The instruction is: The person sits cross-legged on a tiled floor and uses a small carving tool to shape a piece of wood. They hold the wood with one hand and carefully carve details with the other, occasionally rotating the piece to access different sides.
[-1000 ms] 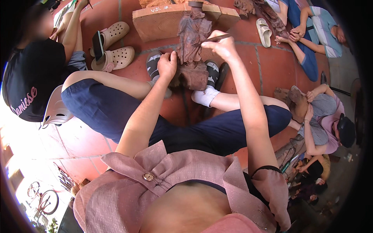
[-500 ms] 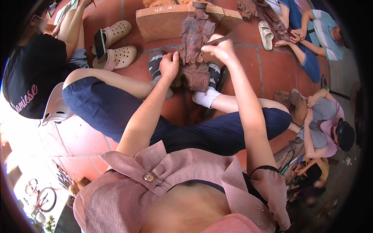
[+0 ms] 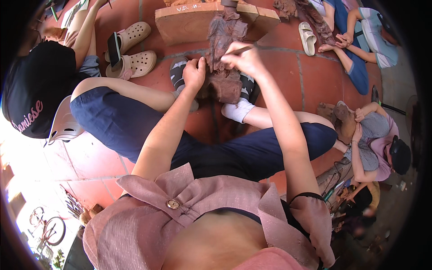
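The right grip (image 3: 244, 58) is closed around a thin tool (image 3: 243, 49) (mostly hidden by the fingers), over the near half of a dark carving (image 3: 227, 33). The left grip (image 3: 194, 74) is curled at the carving's left edge; whether it clasps the wood, I cannot tell. The carving has its base between the person's feet, its far end overlapping a thick board (image 3: 189, 27) in view. To the right, red floor (image 3: 283, 81) spreads from the carving's base toward a pale sandal (image 3: 307, 39). On the left, room is tighter: the foot (image 3: 178, 74) sits beside the left grip, with clogs (image 3: 141, 64) farther left.
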`<act>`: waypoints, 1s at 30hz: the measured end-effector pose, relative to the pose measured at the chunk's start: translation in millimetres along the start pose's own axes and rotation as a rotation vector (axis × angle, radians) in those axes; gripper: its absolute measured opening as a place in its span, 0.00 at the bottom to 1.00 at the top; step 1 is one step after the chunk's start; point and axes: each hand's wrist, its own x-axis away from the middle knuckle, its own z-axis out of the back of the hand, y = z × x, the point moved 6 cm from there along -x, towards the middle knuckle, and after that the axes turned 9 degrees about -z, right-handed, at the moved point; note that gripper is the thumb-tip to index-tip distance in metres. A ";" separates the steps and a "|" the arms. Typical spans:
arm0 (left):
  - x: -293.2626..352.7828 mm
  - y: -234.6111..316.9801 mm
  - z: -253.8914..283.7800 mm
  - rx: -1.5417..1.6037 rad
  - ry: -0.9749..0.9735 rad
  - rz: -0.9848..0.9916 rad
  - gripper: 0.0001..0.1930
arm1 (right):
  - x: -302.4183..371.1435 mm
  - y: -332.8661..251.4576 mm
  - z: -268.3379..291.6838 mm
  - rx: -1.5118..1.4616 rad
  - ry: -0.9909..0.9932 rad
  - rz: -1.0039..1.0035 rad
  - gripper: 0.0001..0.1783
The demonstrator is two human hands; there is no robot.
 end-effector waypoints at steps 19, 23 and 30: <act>-3.8 -23.8 -12.6 0.131 -0.029 0.056 0.13 | -28.6 -21.9 -21.8 0.410 -0.177 -0.128 0.07; -2.6 -19.1 -10.8 0.144 -0.007 0.033 0.11 | -41.3 -18.0 -3.6 0.452 -0.097 -0.114 0.09; -1.3 -19.9 -12.8 0.108 -0.033 0.063 0.11 | -40.5 -11.1 -24.2 0.621 -0.059 0.012 0.09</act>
